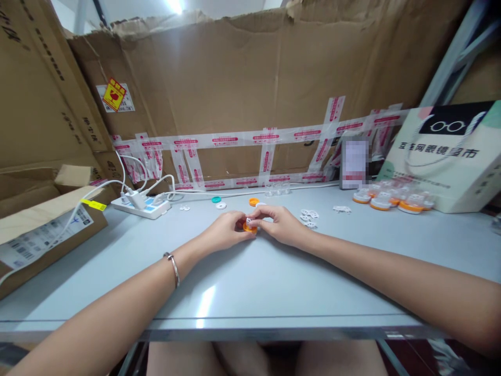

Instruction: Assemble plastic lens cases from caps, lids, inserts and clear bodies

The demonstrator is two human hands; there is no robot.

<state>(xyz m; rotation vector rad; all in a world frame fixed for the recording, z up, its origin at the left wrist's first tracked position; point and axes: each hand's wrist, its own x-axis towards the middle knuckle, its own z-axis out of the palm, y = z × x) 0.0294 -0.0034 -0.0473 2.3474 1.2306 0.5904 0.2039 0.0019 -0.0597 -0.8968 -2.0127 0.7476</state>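
Note:
Near the middle of the table, my left hand (230, 228) grips a small orange round plastic piece (250, 228) by its rim. The fingers of my right hand (276, 223) pinch a small white plastic part (249, 221) on top of it. My fingertips cover much of both pieces. Just behind my hands lies another orange disc (254, 201), with a white disc partly hidden by my right hand. Several flat white plastic parts (309, 215) lie to the right of my right hand. A green ring (216, 199) and a white ring (221, 206) rest behind my left hand.
A white power strip (141, 206) with cables stands at the back left beside an open cardboard box (50, 224). Several orange-and-white assembled pieces (410, 202) sit at the right, before a paper bag (442, 156). A phone-like screen (354, 164) leans against the large cardboard wall (235, 78).

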